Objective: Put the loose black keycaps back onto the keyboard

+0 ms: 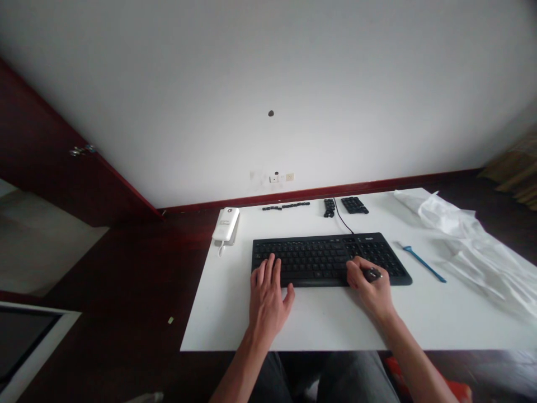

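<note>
A black keyboard (310,258) lies on the white table in front of me. My left hand (268,291) rests on its front left part, fingers stretched out and thumb apart. My right hand (369,280) is closed round a dark-handled tool (372,274) over the keyboard's right half, between the main keys and the number pad. The tool's tip is hidden by my fingers, so its kind cannot be made out. Behind the keyboard lie loose black keycaps: a thin row (296,205), a small cluster (329,207) and a larger block (354,205).
A blue brush-like stick (424,263) lies right of the keyboard, beside a crumpled white plastic bag (482,252). A white device (226,224) with a cable sits at the table's back left. The keyboard's cord (342,218) runs backward. A wall with sockets (281,178) stands behind.
</note>
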`<state>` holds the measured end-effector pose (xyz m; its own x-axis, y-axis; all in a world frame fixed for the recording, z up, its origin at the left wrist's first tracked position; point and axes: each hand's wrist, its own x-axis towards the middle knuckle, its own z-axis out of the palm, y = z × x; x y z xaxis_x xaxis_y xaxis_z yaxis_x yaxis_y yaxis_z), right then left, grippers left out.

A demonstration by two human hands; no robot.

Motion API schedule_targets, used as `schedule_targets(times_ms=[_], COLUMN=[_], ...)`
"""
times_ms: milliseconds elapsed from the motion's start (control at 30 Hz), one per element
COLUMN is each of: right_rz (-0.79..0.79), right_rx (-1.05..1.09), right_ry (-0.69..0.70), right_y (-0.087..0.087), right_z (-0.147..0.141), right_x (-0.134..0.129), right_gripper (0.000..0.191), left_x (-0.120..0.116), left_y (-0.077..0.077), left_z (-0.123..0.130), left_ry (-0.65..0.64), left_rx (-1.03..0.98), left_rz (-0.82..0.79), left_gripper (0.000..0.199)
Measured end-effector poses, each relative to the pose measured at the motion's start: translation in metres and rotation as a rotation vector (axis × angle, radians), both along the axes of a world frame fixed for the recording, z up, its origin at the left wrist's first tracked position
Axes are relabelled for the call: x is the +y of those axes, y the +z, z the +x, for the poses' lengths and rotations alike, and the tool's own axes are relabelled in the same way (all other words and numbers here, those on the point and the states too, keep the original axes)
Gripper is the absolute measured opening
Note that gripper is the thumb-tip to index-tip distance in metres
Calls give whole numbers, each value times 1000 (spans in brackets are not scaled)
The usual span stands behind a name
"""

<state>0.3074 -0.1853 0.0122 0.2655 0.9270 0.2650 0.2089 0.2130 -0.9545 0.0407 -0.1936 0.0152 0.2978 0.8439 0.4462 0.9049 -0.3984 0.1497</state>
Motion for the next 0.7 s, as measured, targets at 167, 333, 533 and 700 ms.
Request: schedule_targets(times_ms=[167, 333, 533, 700], right_rz=[92, 151, 160, 119], right_rx=[-241, -654, -913, -979], right_ry=[34, 149, 158, 112], right_y=[10, 10, 7, 5], right_z=[-14, -36, -59, -67], right_x=[-3, -4, 6, 10], right_gripper=[13, 50, 67, 60], left_x=[0, 0, 0, 0], left_y=[1, 2, 0, -1], left_z=[0, 1, 0, 1], left_ry=[-8, -2, 3, 6], left_rx=[-13, -9, -28, -31], left_rz=[-1, -2, -16, -21], left_gripper=[56, 56, 57, 58])
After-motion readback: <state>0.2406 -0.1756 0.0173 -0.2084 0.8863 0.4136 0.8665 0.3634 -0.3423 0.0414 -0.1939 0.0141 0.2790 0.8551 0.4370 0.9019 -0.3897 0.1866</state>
